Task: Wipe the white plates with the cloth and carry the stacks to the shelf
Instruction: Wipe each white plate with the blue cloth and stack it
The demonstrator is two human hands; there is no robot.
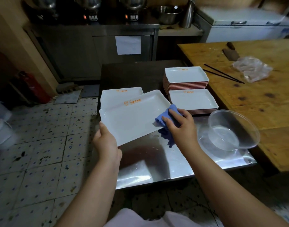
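pressing a blue cloth [166, 119] against the right end of a tilted white plate [134, 117], the right hand [179, 126] had its fingers laid over the cloth and curled about it. the left hand [106, 141] gripped the plate's near left corner, thumb on the rim, holding it above a steel table [148, 161]. under the raised plate lay another white plate [121, 94] on the table's left part. two stacks of white plates sat beyond the right hand, a low near stack [193, 100] and a taller far stack [186, 76] just behind it. a clear plastic bowl [232, 130] stood right of the cloth, beside a wooden table [255, 95].
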